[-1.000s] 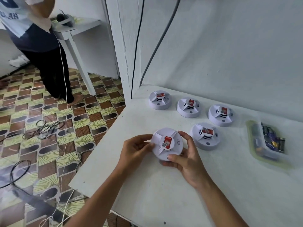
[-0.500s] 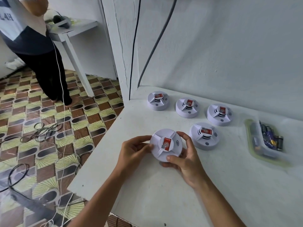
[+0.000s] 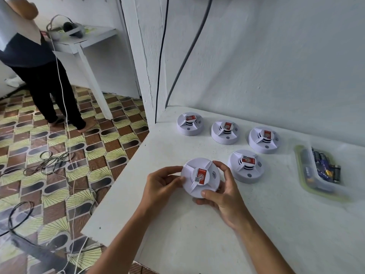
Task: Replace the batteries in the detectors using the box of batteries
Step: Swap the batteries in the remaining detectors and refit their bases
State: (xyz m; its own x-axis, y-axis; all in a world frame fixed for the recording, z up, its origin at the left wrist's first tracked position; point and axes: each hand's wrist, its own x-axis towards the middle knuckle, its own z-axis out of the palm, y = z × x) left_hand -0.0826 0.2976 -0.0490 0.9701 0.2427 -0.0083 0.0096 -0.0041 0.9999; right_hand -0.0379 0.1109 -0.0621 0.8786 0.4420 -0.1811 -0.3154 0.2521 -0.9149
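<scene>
A round white detector (image 3: 199,176) with a red label is held between both hands just above the white table (image 3: 197,234). My left hand (image 3: 162,186) grips its left rim, fingers curled on the edge. My right hand (image 3: 223,194) grips its right and near rim, thumb on top. Several more white detectors stand behind: one close by (image 3: 245,166) and three in a back row (image 3: 189,123), (image 3: 225,131), (image 3: 263,139). A clear plastic box of batteries (image 3: 320,169) lies at the right.
The table meets a white wall (image 3: 276,66) at the back, and its left edge drops to a patterned tiled floor (image 3: 59,155) strewn with cables. A person (image 3: 39,66) stands at a small white table (image 3: 85,38) at the far left.
The held detector and both hands have stayed almost where they were. The view has shifted slightly; the person at the left has moved a little.
</scene>
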